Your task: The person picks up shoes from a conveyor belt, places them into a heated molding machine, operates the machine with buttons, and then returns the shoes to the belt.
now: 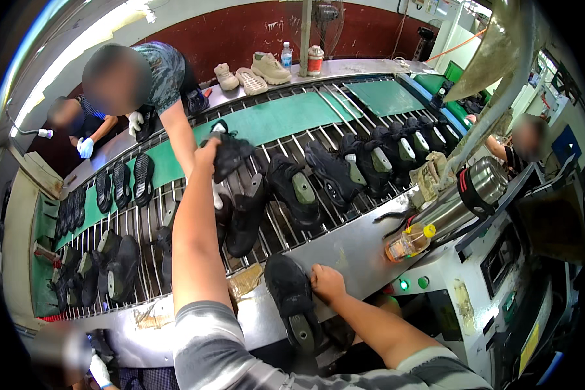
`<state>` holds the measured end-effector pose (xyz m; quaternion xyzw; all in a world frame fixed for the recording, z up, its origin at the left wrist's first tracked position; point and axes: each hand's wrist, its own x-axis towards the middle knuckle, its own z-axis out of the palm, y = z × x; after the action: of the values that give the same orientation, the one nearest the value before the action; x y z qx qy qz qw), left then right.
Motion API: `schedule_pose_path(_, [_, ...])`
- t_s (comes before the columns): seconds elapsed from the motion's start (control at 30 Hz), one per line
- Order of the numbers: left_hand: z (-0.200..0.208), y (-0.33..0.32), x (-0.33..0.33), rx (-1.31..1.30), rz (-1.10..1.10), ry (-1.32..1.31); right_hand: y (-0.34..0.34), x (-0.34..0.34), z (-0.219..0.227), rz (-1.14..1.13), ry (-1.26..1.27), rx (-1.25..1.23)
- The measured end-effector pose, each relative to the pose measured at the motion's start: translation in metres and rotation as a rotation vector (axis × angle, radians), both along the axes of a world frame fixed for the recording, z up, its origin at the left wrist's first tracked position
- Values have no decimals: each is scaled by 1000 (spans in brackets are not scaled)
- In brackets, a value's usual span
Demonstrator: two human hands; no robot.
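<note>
My left arm stretches far across the rollers, and my left hand (207, 155) is closed on a black shoe upper (233, 157) above the conveyor. Beneath that upper, a black shoe (246, 221) on a last lies on the rollers. Close to my body, another black shoe (287, 286) with a grey-green last in it rests on the metal ledge (351, 260). Right beside its edge is my right hand (328, 284), fingers curled in; whatever they may hold is hidden. A co-worker's bare arm (177, 133) passes behind my left forearm, its hand hidden.
Several black shoes on lasts (296, 188) line the roller conveyor (276, 237); black soles (143, 179) lie on the green belt (292, 117). A steel flask (481, 185) and a yellow-capped bottle (409, 242) stand at the right, by a machine (435, 318). Beige shoes (271, 68) sit behind.
</note>
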<state>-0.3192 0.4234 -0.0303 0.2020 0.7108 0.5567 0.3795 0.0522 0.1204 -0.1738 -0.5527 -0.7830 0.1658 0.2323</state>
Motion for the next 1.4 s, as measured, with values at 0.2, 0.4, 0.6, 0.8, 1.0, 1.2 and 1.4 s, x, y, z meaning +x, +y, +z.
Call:
schedule_pose_path(0.2, [-35,-36,33,444,93,-565,-5,1,0,-9,-42,19])
schedule_pose_path(0.4, [23,-214,140,823,50,-977,-9,1,-7,-45,84,-128])
schedule_pose_path(0.6, [24,-401,204,773,-156,-1072,-50,34,94,133,1218,-575])
schedule_pose_path(0.8, [50,-483,291,548,-485,-1005,-156,120,219,43,1364,-411])
schedule_pose_path(1.0, [41,-490,401,443,-1204,-626,-221,241,217,-233,2082,-524])
schedule_pose_path(1.2, [15,-480,441,243,-1389,-741,-205,415,261,-910,1249,249])
schedule_pose_path(1.4, [-69,-475,429,9,-1248,-673,-123,581,299,-1379,413,176])
